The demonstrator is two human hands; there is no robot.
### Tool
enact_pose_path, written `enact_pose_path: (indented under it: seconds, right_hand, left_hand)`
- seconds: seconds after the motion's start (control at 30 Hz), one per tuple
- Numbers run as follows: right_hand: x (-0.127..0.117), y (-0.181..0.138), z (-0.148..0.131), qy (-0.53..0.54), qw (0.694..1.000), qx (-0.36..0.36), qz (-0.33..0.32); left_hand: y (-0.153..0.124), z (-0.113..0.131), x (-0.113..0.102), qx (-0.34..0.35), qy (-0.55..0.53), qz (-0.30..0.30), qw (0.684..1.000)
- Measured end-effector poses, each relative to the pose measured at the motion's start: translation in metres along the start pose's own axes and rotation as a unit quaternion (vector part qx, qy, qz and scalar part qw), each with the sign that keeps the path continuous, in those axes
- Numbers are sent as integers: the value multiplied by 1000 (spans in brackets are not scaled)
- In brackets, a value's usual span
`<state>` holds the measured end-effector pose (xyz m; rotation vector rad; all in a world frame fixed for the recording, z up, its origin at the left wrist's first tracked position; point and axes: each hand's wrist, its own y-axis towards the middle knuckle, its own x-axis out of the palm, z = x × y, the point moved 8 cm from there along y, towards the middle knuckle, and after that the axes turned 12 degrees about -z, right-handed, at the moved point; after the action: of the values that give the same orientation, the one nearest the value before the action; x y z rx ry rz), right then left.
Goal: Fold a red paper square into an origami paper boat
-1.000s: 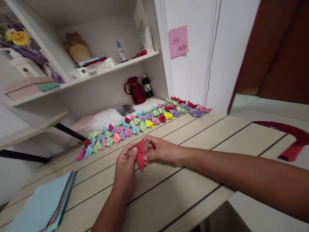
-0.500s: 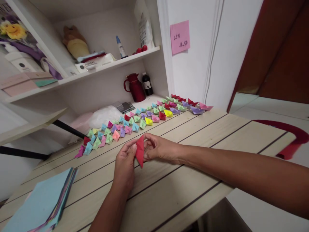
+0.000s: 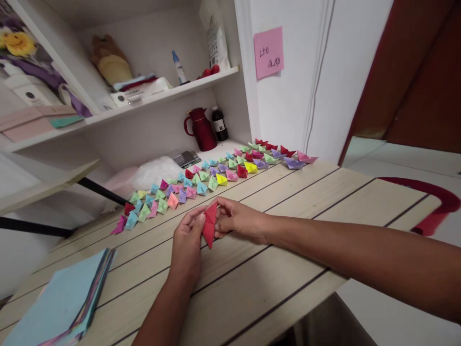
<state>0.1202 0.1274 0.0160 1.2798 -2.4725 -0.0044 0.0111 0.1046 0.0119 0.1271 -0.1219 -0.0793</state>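
Note:
A red folded paper boat (image 3: 209,225) is held upright on end between my hands, just above the wooden table (image 3: 252,283). My left hand (image 3: 189,238) pinches its left side, thumb on the near face. From the right, my right hand (image 3: 232,220) grips the far edge, and some of its fingertips are hidden behind the paper. Beyond both hands stand rows of small folded paper boats (image 3: 202,189) in many colours. A stack of coloured paper (image 3: 61,293), light blue on top, lies at the front left.
White shelves (image 3: 162,103) rise behind the table. A dark red jug (image 3: 202,129) and a dark bottle (image 3: 219,124) stand at the back. A clear plastic bag (image 3: 156,173) lies behind the boats. At the right is a red stool (image 3: 428,202).
The red paper boat has tilted slightly, its top leaning to the right. My right fingers have shifted a little along its edge. Both hands keep their hold.

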Motion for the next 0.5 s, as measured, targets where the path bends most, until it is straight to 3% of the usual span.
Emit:
enact_pose_path:
  seconds: [0.3,0.5]
  right_hand:
    - [-2,0,0,-37,999,9,23]
    - [-4,2,2,-55,998,2,29]
  left_hand:
    - [-5,6,4,4,49,39,998]
    - [-6,10,9,-1,78,30,997]
